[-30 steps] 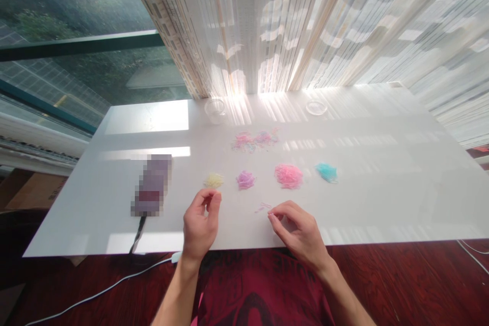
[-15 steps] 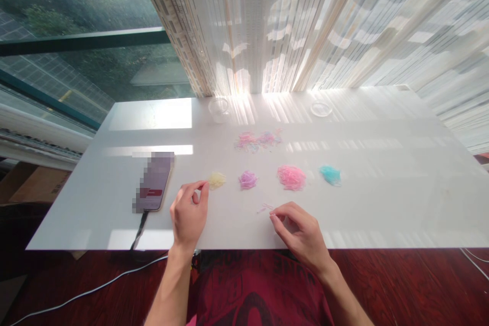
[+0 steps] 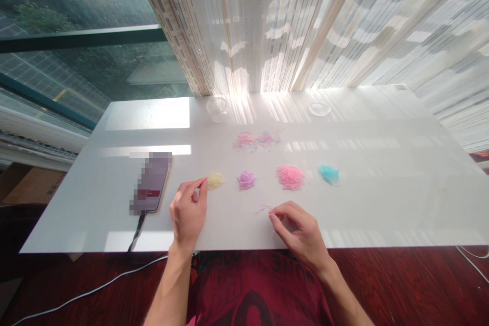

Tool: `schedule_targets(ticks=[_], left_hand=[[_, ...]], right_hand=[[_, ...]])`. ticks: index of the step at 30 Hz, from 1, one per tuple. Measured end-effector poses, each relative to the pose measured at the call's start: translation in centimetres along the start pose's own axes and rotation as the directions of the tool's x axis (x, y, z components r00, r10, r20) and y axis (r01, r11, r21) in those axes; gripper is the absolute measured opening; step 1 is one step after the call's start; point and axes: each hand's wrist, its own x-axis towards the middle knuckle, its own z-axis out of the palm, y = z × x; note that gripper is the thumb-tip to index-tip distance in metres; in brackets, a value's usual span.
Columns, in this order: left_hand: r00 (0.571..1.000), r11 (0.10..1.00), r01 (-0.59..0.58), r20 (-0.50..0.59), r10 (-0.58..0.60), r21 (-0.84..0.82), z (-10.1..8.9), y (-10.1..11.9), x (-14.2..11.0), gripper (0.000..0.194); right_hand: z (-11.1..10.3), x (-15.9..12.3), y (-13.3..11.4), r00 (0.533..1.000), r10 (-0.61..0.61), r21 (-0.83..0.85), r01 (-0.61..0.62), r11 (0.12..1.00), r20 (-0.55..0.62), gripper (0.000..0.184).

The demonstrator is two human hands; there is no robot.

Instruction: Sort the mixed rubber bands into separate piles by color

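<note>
My left hand (image 3: 189, 211) is closed in a pinch at the left edge of a small yellow pile (image 3: 215, 181) of thin strands that look like rubber bands. What its fingertips hold, if anything, is too small to make out. My right hand (image 3: 296, 226) also pinches, its fingertips beside a few loose pale purple bands (image 3: 263, 208) near the table's front. Any band between them cannot be made out. To the right of the yellow pile lie a purple pile (image 3: 246, 180), a larger pink pile (image 3: 290, 177) and a turquoise pile (image 3: 329, 174).
Behind the sorted piles spreads a mixed-colour heap (image 3: 255, 140). A clear round container (image 3: 217, 110) and a clear lid (image 3: 320, 108) stand at the back of the white table (image 3: 382, 193). On the left lies a phone (image 3: 155, 183) with a cable (image 3: 138, 232). Curtains hang behind.
The view has shifted slightly. Both hands keep nearly the same pinched poses beside the same bands, and the piles look unchanged.
</note>
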Motion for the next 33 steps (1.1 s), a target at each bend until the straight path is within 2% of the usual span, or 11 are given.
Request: schedule_targets(ticks=[4, 7, 9, 11, 13, 15, 20, 27, 33], left_hand=[[0.998, 1.0, -0.019, -0.068, 0.018, -0.014, -0.3, 0.4, -0.4, 0.02], [0.995, 0.989, -0.092, -0.061, 0.085, -0.119, -0.7, 1.6, -1.0, 0.016], [0.984, 0.954, -0.164, 0.02, 0.175, -0.25, -0.9, 2.8, -1.5, 0.012], [0.943, 0.897, -0.2, 0.172, 0.286, -0.395, -0.8, 4.0, -2.2, 0.013], [0.892, 0.849, -0.191, 0.275, 0.36, -0.492, -0.5, 5.1, -3.0, 0.019], [0.87, 0.82, -0.161, 0.313, 0.381, -0.55, 0.1, 5.9, -3.7, 0.02], [0.863, 0.803, -0.09, 0.356, 0.359, -0.59, 1.1, 6.6, -4.3, 0.011], [0.83, 0.774, -0.041, 0.41, 0.379, -0.632, 0.8, 6.4, -4.1, 0.012], [0.838, 0.791, 0.017, 0.441, 0.323, -0.612, 0.8, 6.6, -4.4, 0.009]], right_hand=[[0.1, 0.0, 0.2, 1.0, -0.007, -0.001, 0.007, 1.0, 0.001, 0.011], [0.1, 0.0, 0.3, 1.0, -0.018, 0.009, 0.018, 1.0, -0.001, 0.01], [0.2, 0.0, 0.3, 1.0, -0.022, 0.014, 0.022, 1.0, -0.003, 0.01], [0.2, 0.0, 0.3, 1.0, -0.027, 0.013, 0.027, 1.0, -0.003, 0.01], [0.3, -0.1, 0.3, 0.999, -0.042, 0.008, 0.042, 0.999, 0.001, 0.009], [0.4, -0.1, 0.4, 0.998, -0.067, 0.001, 0.067, 0.998, 0.004, 0.009], [0.6, -0.3, 0.4, 0.996, -0.09, -0.022, 0.09, 0.996, 0.004, 0.01], [0.7, -0.4, 0.5, 0.99, -0.138, -0.047, 0.139, 0.989, 0.013, 0.012], [0.8, -0.4, 0.4, 0.988, -0.151, -0.065, 0.152, 0.986, 0.015, 0.012]])
